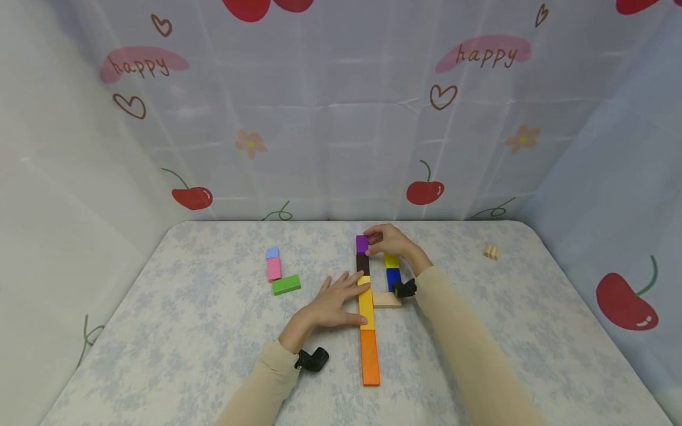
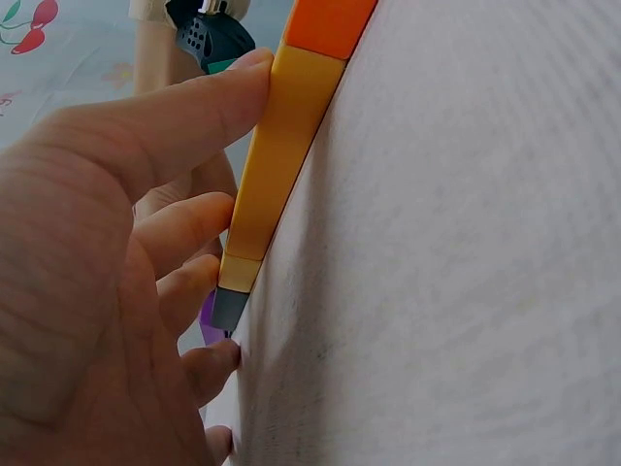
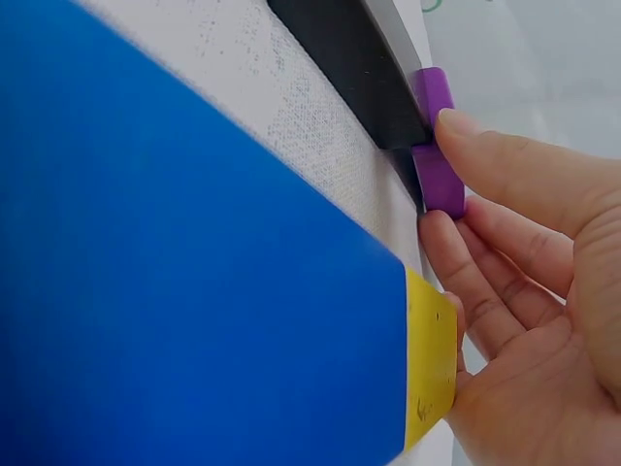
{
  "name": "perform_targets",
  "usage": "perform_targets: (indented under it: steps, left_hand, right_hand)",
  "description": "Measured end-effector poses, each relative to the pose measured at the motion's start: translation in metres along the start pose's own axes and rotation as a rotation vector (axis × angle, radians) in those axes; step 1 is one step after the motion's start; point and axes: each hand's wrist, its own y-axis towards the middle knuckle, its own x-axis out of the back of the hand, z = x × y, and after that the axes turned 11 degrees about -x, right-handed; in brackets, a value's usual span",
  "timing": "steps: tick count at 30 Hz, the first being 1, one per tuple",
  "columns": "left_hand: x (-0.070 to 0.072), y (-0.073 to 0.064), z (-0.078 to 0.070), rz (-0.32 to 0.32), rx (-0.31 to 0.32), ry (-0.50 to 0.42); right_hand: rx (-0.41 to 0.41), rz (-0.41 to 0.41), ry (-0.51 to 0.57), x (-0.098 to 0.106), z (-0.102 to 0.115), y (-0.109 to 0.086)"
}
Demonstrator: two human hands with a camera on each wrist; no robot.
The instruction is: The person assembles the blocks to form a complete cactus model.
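A straight row of blocks runs away from the person: an orange block (image 1: 370, 358), yellow blocks (image 1: 366, 307), a black block (image 1: 363, 264) and a purple block (image 1: 362, 244) at the far end. My left hand (image 1: 333, 303) lies spread along the row's left side, with thumb and fingertips on the yellow part; the left wrist view shows the thumb against the yellow side (image 2: 281, 146). My right hand (image 1: 391, 239) pinches the purple block (image 3: 441, 183) between thumb and fingers at the row's far end. In the right wrist view the black block (image 3: 354, 68) adjoins it.
Right of the row, a natural wood block (image 1: 386, 300), a blue block (image 1: 393, 278) and a yellow block (image 1: 391, 261) lie under the right forearm. Leftward lie light blue (image 1: 273, 253), pink (image 1: 274, 269) and green (image 1: 286, 285) blocks. Small wooden pieces (image 1: 491, 252) sit far right.
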Motion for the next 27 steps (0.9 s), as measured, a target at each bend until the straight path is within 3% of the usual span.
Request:
perform_targets:
  steps: [27]
  left_hand:
    - [0.0016,0.0001,-0.002,0.006,0.002,-0.002]
  right_hand:
    - [0.03,-0.02,-0.068,-0.0001,0.003,-0.0035]
